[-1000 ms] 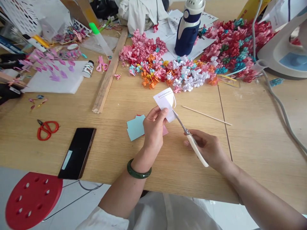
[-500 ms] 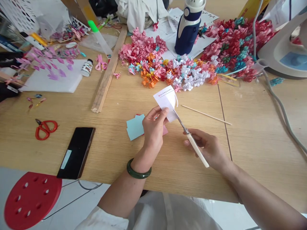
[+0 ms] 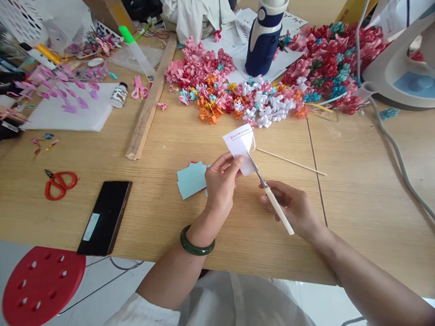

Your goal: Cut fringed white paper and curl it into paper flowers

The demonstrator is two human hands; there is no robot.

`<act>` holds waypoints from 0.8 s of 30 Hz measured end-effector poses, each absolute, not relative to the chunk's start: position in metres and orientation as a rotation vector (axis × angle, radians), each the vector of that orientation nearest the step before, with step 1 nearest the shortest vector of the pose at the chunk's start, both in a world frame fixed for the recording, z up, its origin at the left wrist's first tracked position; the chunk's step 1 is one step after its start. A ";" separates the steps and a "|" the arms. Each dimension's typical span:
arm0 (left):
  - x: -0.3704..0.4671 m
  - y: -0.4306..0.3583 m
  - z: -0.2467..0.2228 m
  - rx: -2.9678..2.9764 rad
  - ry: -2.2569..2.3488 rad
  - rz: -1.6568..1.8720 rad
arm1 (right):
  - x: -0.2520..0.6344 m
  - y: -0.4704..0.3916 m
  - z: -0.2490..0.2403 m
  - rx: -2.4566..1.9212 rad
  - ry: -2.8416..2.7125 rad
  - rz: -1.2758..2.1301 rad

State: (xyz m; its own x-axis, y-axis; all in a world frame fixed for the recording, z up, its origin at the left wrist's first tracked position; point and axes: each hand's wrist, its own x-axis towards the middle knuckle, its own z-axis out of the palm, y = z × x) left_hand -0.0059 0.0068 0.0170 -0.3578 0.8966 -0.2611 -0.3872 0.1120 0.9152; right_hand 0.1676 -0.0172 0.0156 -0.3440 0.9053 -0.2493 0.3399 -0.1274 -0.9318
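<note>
Between the thumb and fingers of my left hand [image 3: 222, 179] is a small white paper card [image 3: 238, 141] with a line of print near its top edge. A thin curled strip hangs off the card's right side. My right hand [image 3: 292, 206] is closed around a pair of scissors [image 3: 277, 206] with white handles, seen edge-on. The blades meet the card's lower right part, just right of my left thumb. On the table under my left hand lie light blue paper pieces [image 3: 191, 180], with a bit of red showing behind them.
A thin wooden stick [image 3: 292, 162] lies right of the card. Ribbon flowers [image 3: 217, 90] are heaped behind, around a blue bottle [image 3: 263, 43]. To the left are a wooden strip [image 3: 147, 108], red-handled snips [image 3: 60, 183] and a phone [image 3: 104, 217]. A grey cable [image 3: 396, 147] runs down the right.
The card and my left hand have shifted slightly right and down in view, and the card is turned a little. The scissors stay at the card; the whole view has moved slightly.
</note>
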 end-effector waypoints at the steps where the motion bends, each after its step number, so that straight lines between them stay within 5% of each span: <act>1: -0.006 0.007 0.017 0.568 1.296 1.495 | 0.168 -0.017 0.015 -1.392 -1.651 1.486; 24: -0.008 0.010 0.019 0.456 1.246 1.539 | 0.163 -0.018 0.025 -1.420 -1.676 1.502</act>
